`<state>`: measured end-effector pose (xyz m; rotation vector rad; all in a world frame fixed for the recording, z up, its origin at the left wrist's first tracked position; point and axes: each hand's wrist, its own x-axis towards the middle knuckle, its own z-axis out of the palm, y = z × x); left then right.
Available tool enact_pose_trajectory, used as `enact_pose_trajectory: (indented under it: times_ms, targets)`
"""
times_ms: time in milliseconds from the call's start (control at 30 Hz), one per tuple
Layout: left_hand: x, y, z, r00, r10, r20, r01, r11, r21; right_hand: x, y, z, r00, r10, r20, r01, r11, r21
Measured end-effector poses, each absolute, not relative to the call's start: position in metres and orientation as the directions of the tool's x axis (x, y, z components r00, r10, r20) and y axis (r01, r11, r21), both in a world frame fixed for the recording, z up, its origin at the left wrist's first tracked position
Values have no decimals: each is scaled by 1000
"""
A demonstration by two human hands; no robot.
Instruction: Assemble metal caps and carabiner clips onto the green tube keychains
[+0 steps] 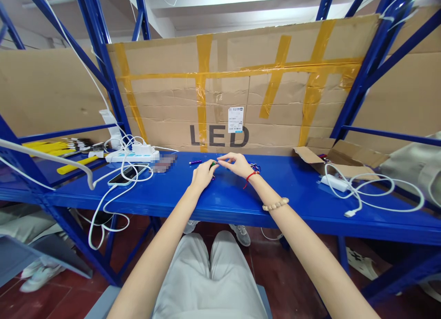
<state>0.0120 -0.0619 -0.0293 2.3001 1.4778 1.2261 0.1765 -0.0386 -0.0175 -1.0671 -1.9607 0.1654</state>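
Observation:
Both my hands rest out on the blue metal shelf [241,199], close together near its back edge. My left hand [203,173] is curled, its fingertips pinched on a small green object [214,164]. My right hand [237,164] is bent inward with thumb and fingers pinched toward that same small object; a red string and a bead bracelet sit on its wrist. A thin purple pen-like piece [195,162] lies just left of my left hand. Small metal clips or rings [255,166] lie right behind my right hand.
A taped cardboard sheet marked LED [241,94] backs the shelf. To the left lie a white power strip [132,154], a phone [124,174] and white cables. To the right are an open cardboard box [341,156] and a white charger with cable [336,182]. Blue rack posts stand either side.

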Motion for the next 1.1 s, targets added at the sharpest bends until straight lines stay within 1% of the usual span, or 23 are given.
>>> enact_pose_trajectory:
  times_ms: [133, 200, 267, 333, 433, 533, 600, 833, 1000, 1100]
  targets:
    - [10, -64, -25, -50, 809, 586, 723, -375, 580, 191, -38, -13, 36, 771, 636, 736, 410, -539]
    - [10, -65, -24, -124, 796, 593, 721, -339, 605, 202, -38, -10, 161, 768, 619, 770, 295, -566]
    - [10, -65, -24, -148, 788, 597, 718, -330, 614, 213, -38, -8, 249, 771, 586, 786, 193, -587]
    - [10, -65, -24, -121, 790, 601, 716, -350, 604, 220, -37, -7, 286, 793, 537, 797, 115, -593]
    - [12, -67, -24, -3, 794, 608, 710, -426, 560, 223, -36, -10, 256, 854, 452, 824, 51, -564]
    - [14, -68, -24, 134, 786, 604, 701, -506, 502, 221, -32, -16, 181, 904, 388, 861, 45, -506]
    - [15, -67, -25, 185, 778, 600, 700, -533, 475, 219, -29, -18, 138, 921, 364, 883, 51, -466]
    - [16, -66, -28, 224, 762, 608, 721, -549, 422, 217, -17, -24, 38, 921, 388, 934, 105, -340]
    - [18, -71, -26, 242, 750, 616, 738, -554, 385, 213, -3, -26, -35, 937, 347, 953, 136, -272]
    - [17, -73, -26, 237, 749, 619, 745, -549, 379, 208, 10, -24, -59, 945, 321, 970, 130, -206]
